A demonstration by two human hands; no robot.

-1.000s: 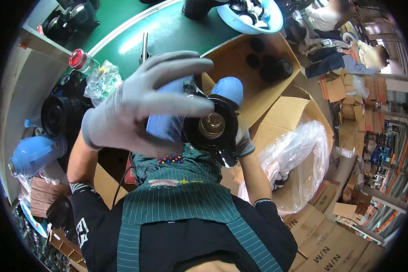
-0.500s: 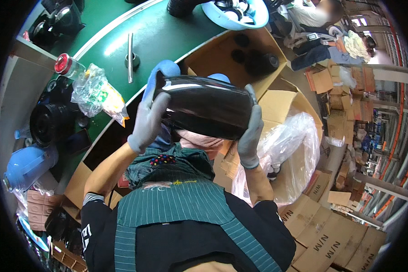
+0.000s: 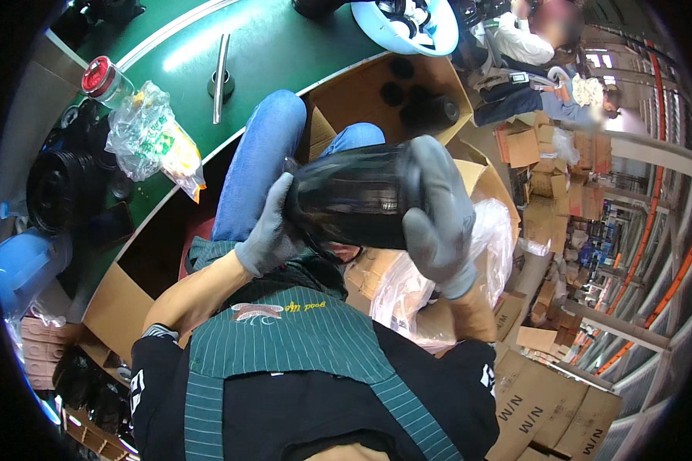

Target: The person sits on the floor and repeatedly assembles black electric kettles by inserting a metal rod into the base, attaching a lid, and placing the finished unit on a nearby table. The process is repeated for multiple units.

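Black cylindrical vessel lies sideways, its opposite ends gripped by the left hand and right hand.

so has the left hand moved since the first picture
Yes: judged against the red-lidded jar, the left hand has shifted right and down in view, farther from it.

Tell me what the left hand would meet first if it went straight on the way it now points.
The black container: the left hand is against its left end, so no gap shows. Beyond it, the right hand at the other end looks roughly in line, though depth is unclear.
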